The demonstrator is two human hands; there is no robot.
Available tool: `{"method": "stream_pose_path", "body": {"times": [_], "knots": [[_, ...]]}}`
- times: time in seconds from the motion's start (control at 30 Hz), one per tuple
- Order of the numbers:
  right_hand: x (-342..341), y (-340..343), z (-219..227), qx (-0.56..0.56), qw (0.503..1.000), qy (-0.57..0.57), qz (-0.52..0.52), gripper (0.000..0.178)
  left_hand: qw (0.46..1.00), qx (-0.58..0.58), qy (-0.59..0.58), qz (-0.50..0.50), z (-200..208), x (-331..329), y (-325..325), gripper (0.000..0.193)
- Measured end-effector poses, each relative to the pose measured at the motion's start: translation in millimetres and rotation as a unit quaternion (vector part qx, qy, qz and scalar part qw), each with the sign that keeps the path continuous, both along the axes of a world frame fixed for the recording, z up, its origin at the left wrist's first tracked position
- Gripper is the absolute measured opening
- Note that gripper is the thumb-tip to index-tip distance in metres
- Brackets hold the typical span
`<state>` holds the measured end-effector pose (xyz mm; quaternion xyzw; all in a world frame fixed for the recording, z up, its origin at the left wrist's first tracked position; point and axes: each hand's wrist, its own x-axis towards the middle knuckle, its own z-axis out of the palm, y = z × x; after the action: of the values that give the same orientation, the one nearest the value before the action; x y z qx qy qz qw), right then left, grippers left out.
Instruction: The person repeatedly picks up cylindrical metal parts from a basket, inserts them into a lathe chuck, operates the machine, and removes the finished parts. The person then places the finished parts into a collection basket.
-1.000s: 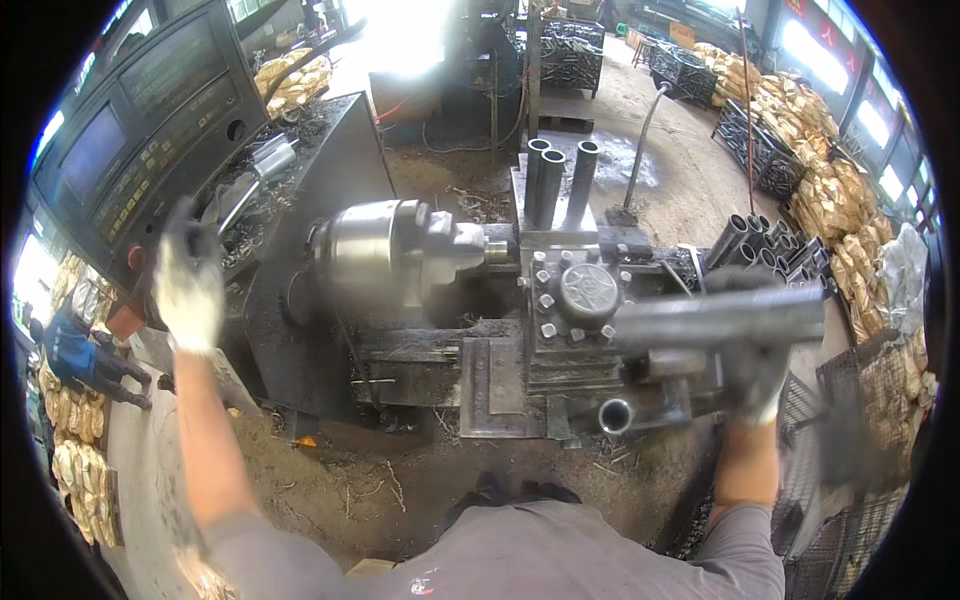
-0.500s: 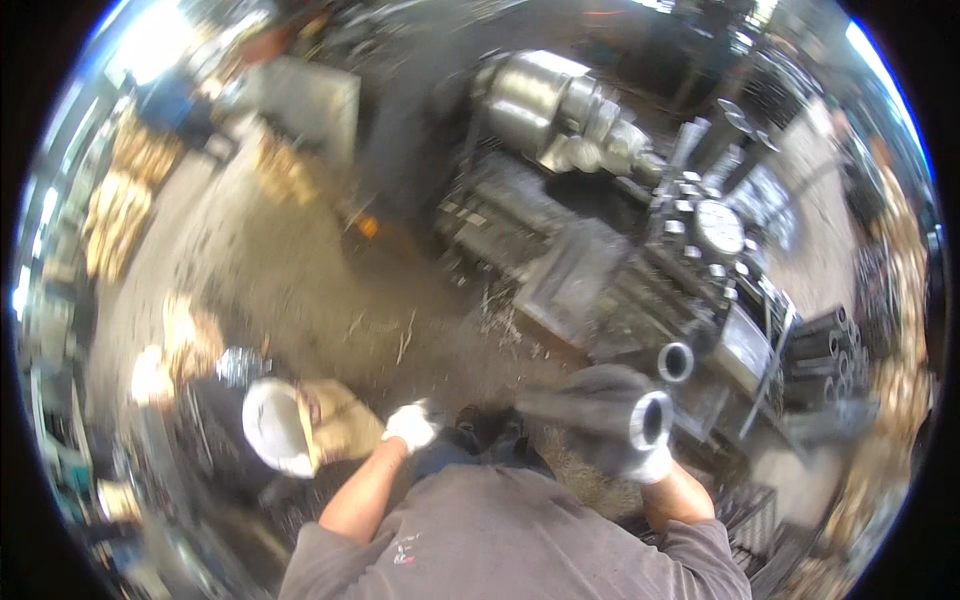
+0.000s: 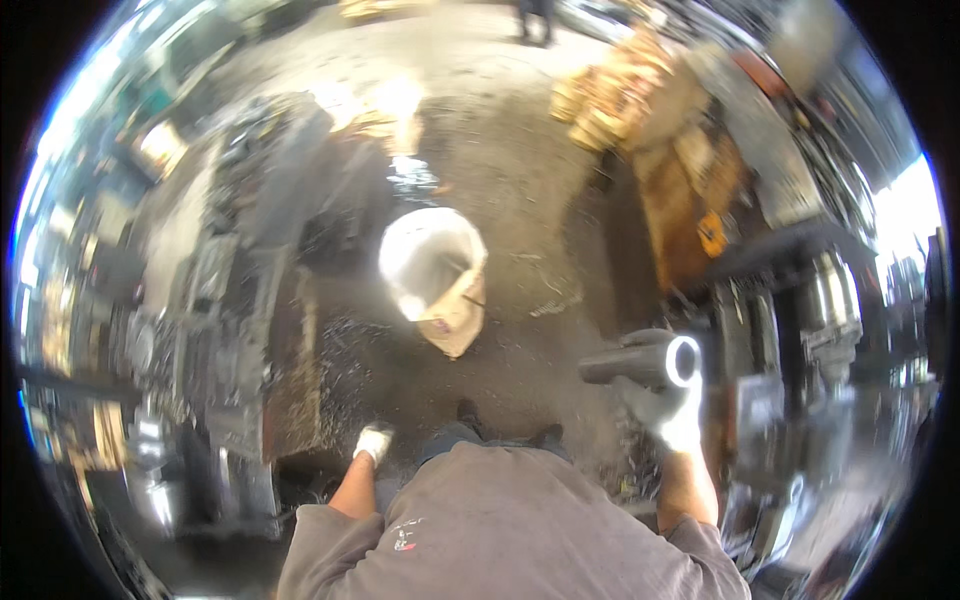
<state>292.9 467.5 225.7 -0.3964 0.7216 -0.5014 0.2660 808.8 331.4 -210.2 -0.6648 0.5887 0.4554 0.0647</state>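
Turned further from the machine (image 3: pixel 830 300), carrying the pipe (image 3: pixel 627 365) along.
Clasping it above the floor (image 3: pixel 520 320) in the curled right hand (image 3: pixel 665 402); holding the left hand (image 3: pixel 375 441) low, openness and contents impossible to tell.

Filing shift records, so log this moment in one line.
right hand: holding metal tube; left hand: lowered; open bag: on floor
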Motion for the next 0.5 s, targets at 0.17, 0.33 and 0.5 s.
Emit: {"method": "stream_pose_path", "body": {"times": [0.17, 0.33, 0.5], "knots": [[135.2, -149.5, -15.5, 0.005, 0.943, 0.068, 0.325, 0.045, 0.967, -0.062, -0.098, 0.225, 3.9, 72.5, 75.7, 0.04], [259.2, -264.1, -49.8, -0.162, 0.806, 0.201, 0.532, 0.053, 0.641, -0.073, 0.194, 0.739, 24.6, 126.9, 161.2, 0.039], [404.9, -346.3, -44.5, -0.143, 0.738, 0.157, 0.641, 0.056, 0.515, 0.018, -0.014, 0.857, -24.3, 146.1, 340.8, 0.062]]}}
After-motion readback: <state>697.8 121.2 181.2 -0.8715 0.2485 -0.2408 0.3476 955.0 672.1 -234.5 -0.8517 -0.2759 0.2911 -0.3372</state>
